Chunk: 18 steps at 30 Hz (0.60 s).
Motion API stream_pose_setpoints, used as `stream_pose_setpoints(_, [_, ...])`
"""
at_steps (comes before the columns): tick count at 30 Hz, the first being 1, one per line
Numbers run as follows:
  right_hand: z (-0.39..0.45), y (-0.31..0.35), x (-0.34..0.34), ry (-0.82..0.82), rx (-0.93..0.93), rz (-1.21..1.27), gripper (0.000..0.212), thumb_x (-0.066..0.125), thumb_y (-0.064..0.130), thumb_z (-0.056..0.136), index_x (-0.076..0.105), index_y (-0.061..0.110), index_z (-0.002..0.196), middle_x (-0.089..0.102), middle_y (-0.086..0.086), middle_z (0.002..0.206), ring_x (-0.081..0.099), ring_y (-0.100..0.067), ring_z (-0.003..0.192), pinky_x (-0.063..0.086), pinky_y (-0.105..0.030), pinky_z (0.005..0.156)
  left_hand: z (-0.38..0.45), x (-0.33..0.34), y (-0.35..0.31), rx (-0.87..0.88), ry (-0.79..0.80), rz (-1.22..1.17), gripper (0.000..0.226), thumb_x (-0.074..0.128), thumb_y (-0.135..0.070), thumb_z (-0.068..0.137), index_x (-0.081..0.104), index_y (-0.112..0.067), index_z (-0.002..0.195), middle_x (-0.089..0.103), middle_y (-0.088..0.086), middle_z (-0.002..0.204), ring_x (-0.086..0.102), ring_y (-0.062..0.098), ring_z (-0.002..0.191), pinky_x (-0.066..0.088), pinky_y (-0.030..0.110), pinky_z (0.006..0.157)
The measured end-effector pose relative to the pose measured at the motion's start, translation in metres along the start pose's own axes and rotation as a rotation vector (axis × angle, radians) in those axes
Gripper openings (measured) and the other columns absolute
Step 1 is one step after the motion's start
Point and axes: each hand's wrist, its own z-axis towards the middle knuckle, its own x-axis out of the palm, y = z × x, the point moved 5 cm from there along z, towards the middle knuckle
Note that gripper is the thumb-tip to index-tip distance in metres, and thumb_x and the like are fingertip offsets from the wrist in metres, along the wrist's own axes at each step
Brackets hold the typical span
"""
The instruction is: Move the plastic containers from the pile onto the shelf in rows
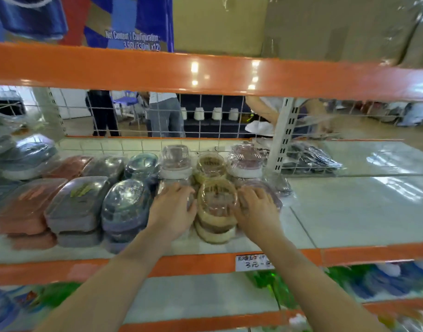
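Here, stacked beige containers (pixel 216 212) between hands.

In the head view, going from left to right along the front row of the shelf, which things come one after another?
Orange rectangular plastic container → grey rectangular plastic container → blue oval plastic container → left hand → beige round plastic container → right hand.

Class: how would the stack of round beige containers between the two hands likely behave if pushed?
The beige stack looks light, so it probably slides easily. Its glossy wrap may be slippery. Stacked several high and leaning, it could topple.
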Motion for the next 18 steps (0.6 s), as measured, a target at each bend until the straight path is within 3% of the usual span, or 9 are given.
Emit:
stream_pose_setpoints(10, [-0.012, -0.146, -0.072, -0.003, 0.093, -0.051, 0.044, 0.049, 0.027, 0.095, 0.041, 0.019, 0.138, 0.042, -0.005, 0.139, 0.040, -0.024, 0.126, 0.035, -0.033, 0.102, 0.013, 0.042, -0.147, 0.180, 0.047, -0.080, 0.026, 0.046, -0.028, 0.096, 0.060, -0.023, 0.117, 0.056, -0.009, 0.111, 0.055, 0.012, 0.101, 0.037, 0.025, 0.073])
stream_pose_setpoints(13, [-0.021, -0.201, -0.099, -0.004, 0.125, -0.075, 0.044, 0.049, 0.026, 0.095, 0.041, 0.019, 0.138, 0.044, -0.005, 0.136, 0.043, -0.023, 0.124, 0.036, -0.032, 0.100, 0.019, 0.073, -0.205, 0.238, 0.140, -0.124, 0.025, 0.047, -0.028, 0.096, 0.062, -0.021, 0.115, 0.059, -0.007, 0.115, 0.056, 0.011, 0.101, 0.045, 0.026, 0.081])
stream_pose_setpoints(18, [-0.044, -0.300, -0.147, -0.006, 0.246, -0.077, 0.045, 0.048, 0.024, 0.095, 0.039, 0.018, 0.138, 0.042, -0.008, 0.135, 0.048, -0.027, 0.118, 0.039, -0.032, 0.094, 0.022, 0.129, -0.311, 0.306, 0.283, -0.194, 0.026, 0.049, -0.029, 0.095, 0.062, -0.022, 0.116, 0.059, -0.004, 0.118, 0.055, 0.013, 0.106, 0.045, 0.028, 0.091])
